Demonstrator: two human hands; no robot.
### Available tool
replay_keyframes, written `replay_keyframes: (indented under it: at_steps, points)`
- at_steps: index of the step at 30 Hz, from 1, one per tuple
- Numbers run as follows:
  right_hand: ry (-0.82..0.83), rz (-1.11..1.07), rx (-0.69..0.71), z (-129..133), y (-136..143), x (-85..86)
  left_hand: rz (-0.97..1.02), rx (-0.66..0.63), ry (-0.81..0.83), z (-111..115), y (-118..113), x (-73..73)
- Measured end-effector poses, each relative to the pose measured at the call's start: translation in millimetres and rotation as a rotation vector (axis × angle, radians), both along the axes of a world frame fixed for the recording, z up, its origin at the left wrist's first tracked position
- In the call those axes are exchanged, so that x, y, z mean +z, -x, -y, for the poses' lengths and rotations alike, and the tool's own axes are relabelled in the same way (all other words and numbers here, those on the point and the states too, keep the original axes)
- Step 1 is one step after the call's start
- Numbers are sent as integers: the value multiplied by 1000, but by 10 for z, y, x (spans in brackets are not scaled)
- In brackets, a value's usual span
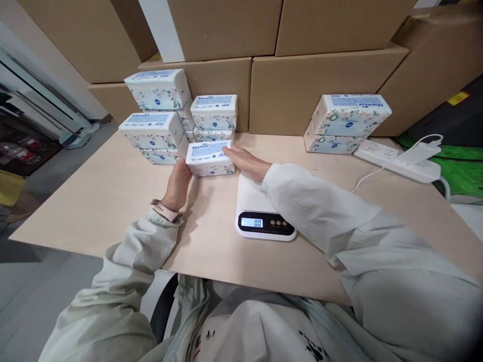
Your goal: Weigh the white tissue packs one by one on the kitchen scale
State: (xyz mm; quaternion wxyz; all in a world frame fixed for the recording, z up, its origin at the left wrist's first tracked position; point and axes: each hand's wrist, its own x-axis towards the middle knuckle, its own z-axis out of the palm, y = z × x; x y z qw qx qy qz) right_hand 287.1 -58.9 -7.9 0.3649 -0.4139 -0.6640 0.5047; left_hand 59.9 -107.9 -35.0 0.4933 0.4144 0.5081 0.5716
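Observation:
A white tissue pack (210, 160) with a blue label and a leafy print lies between my two hands, in front of the shorter stack. My left hand (178, 185) presses against its left end, and my right hand (247, 162) is closed over its right end with the thumb on top. Just right of the pack, the white kitchen scale (249, 201) reads 0.0, its plate partly covered by my right sleeve. Behind are more tissue packs, in a left stack (153, 131), a taller one at the back (160, 90) and a middle one (215, 113).
Two tissue packs (349, 118) are stacked at the right rear, beside a white power strip (400, 161) with a plugged-in charger and cable. Cardboard boxes (302, 90) form a wall along the back edge of the wooden table (113, 201).

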Motion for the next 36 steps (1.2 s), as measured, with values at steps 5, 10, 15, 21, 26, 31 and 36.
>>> replay_keyframes:
  at_steps: [5, 10, 15, 21, 26, 31, 36]
  points:
    - [35, -54, -78, 580, -527, 477, -87, -286, -253, 475, -328, 409]
    - [19, -69, -237, 1348, -1108, 488, -151, -456, -288, 819, -597, 591]
    - [73, -41, -335, 1593, -1353, 104, -161, -546, -186, 892, -743, 357]
    - [-136, -81, -511, 1602, -1488, -294, -148, -231, -163, 746, -726, -57]
    - [-246, -15, -753, 1652, -1596, -578, 32, -39, -52, 554, -623, -379]
    - [-283, -24, -808, 1658, -1588, -615, 126, -33, -34, 525, -593, -387]
    - [-325, -52, -822, 1656, -1595, -612, 129, -44, -32, 547, -604, -348]
